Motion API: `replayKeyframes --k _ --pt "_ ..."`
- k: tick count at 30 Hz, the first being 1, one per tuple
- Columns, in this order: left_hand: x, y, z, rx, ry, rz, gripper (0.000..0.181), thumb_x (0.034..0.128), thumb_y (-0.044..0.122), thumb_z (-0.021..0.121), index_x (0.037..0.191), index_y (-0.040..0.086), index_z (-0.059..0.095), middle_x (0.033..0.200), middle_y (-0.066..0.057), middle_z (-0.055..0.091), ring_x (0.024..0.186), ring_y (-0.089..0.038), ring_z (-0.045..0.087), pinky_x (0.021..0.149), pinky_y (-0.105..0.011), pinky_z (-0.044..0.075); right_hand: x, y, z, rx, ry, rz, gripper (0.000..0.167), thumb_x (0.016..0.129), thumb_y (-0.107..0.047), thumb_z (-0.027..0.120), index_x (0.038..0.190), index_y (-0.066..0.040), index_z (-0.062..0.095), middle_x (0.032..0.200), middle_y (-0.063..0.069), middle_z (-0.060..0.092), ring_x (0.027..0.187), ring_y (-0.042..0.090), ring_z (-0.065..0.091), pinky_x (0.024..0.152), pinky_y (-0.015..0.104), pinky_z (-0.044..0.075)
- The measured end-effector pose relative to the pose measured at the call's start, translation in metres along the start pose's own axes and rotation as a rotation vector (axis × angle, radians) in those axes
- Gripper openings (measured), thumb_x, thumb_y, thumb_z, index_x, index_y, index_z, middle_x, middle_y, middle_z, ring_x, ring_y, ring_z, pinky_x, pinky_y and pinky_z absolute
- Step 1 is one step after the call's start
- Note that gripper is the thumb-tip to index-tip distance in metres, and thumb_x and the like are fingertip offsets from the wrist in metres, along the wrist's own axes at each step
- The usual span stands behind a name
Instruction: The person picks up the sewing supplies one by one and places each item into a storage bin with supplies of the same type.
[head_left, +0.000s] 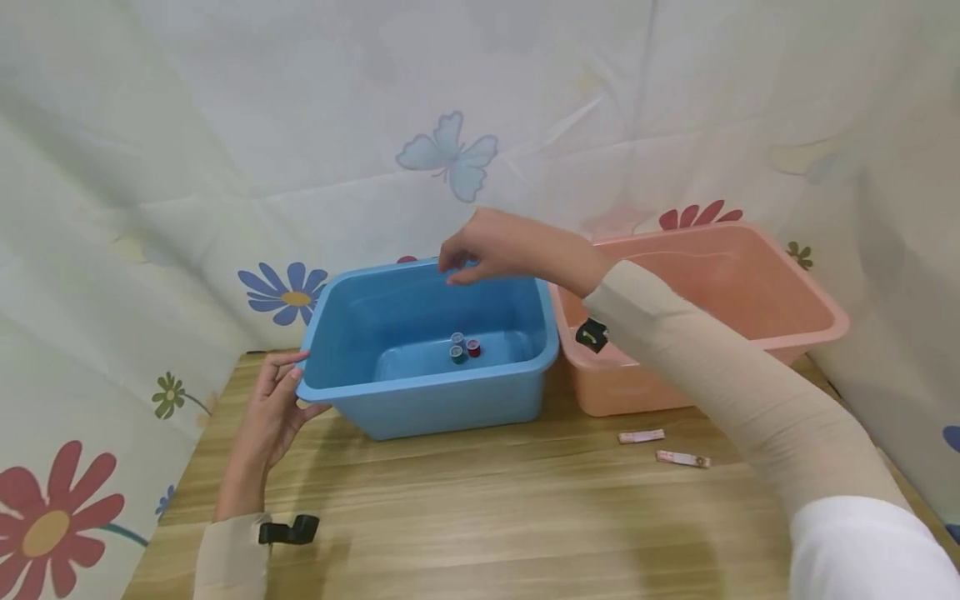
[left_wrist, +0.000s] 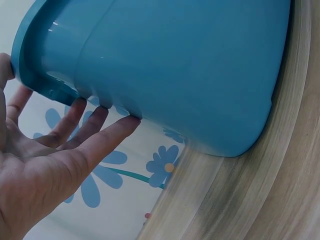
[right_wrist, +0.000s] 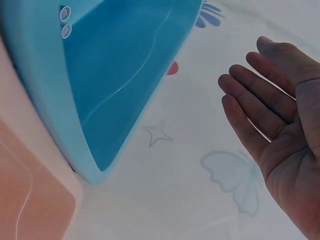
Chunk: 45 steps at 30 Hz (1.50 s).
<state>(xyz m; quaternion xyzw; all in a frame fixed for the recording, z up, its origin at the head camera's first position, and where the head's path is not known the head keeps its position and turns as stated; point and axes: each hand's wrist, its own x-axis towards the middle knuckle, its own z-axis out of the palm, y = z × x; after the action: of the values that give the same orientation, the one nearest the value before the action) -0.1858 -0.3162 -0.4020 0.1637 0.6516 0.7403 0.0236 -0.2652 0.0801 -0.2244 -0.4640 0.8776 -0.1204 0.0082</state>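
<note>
My left hand (head_left: 277,408) holds the left rim of a blue plastic basin (head_left: 435,408). Its thumb lies over the rim; in the left wrist view its fingers (left_wrist: 100,140) touch the outer wall underneath. Three small round pieces with pale tops stand close together on the basin floor: a green one (head_left: 457,355), a red one (head_left: 473,349) and a bluish one (head_left: 457,338). Above the basin's back right part hovers my right hand (head_left: 498,246), holding nothing. Loosely bent fingers and an exposed palm show in the right wrist view.
A pink basin (head_left: 626,392) stands against the blue basin's right side, beneath my right forearm. Two small pale strips with pink markings, one farther back (head_left: 641,437) and one nearer (head_left: 682,459), lie on the wooden table (head_left: 480,525). A printed curtain (head_left: 315,108) hangs behind.
</note>
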Motion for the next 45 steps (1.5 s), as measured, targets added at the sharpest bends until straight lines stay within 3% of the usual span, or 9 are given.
replayKeyframes --k 9,18,22,28,35,38,45 --pt "0.001 0.001 -0.004 0.009 0.011 -0.001 0.032 0.111 0.016 0.041 0.141 0.004 0.04 0.145 -0.011 0.038 0.124 -0.02 0.057 0.08 -0.042 0.061 -0.045 -0.017 0.002 0.022 0.059 0.012 0.028 0.097 -0.027 0.071 0.122 -0.013 0.074 0.116 0.001 0.075 0.107 0.016 0.071 0.094 0.032 0.056" --pt "0.0 0.007 -0.012 0.005 0.022 0.001 0.032 0.1108 0.014 0.041 0.141 0.005 0.04 0.146 -0.013 0.037 0.124 -0.021 0.058 0.08 -0.042 0.061 -0.078 -0.032 0.014 0.105 0.102 0.04 0.034 0.097 -0.031 0.071 0.128 -0.014 0.072 0.121 -0.001 0.073 0.111 0.016 0.069 0.093 0.034 0.056" --pt "0.0 0.007 -0.014 0.009 0.018 -0.008 0.034 0.1107 0.016 0.042 0.143 0.005 0.038 0.147 -0.011 0.037 0.126 -0.021 0.056 0.081 -0.042 0.06 -0.093 -0.036 0.022 0.092 0.144 0.017 0.034 0.096 -0.029 0.073 0.127 -0.014 0.072 0.121 -0.001 0.073 0.109 0.016 0.07 0.091 0.034 0.057" --pt "-0.006 0.007 -0.013 0.013 0.029 -0.001 0.034 0.1108 0.015 0.042 0.142 0.004 0.038 0.146 -0.011 0.038 0.125 -0.022 0.057 0.081 -0.043 0.06 -0.122 -0.037 0.046 0.082 0.219 -0.061 0.034 0.094 -0.025 0.075 0.126 -0.013 0.072 0.12 0.001 0.074 0.102 0.017 0.073 0.086 0.034 0.06" --pt "-0.007 0.003 -0.004 0.032 0.026 -0.018 0.034 0.1108 0.016 0.042 0.142 0.004 0.039 0.146 -0.015 0.037 0.127 -0.024 0.054 0.082 -0.043 0.06 -0.174 -0.042 0.076 0.094 0.23 -0.06 0.037 0.096 -0.03 0.073 0.13 -0.016 0.07 0.131 -0.001 0.069 0.123 0.02 0.064 0.098 0.043 0.054" --pt "-0.006 0.003 0.0 0.034 0.038 -0.029 0.034 0.1104 0.018 0.044 0.141 0.005 0.04 0.145 -0.012 0.039 0.126 -0.023 0.054 0.081 -0.043 0.06 -0.193 -0.041 0.09 0.129 0.239 -0.068 0.033 0.097 -0.029 0.072 0.128 -0.017 0.071 0.129 -0.001 0.069 0.122 0.022 0.064 0.097 0.044 0.055" --pt "-0.003 0.003 0.007 0.027 0.039 -0.014 0.034 0.1102 0.019 0.045 0.141 0.004 0.04 0.142 -0.012 0.04 0.124 -0.023 0.056 0.08 -0.043 0.061 -0.24 -0.028 0.123 0.075 0.308 0.021 0.03 0.091 -0.026 0.078 0.121 -0.021 0.073 0.117 -0.009 0.073 0.105 0.011 0.07 0.085 0.03 0.059"
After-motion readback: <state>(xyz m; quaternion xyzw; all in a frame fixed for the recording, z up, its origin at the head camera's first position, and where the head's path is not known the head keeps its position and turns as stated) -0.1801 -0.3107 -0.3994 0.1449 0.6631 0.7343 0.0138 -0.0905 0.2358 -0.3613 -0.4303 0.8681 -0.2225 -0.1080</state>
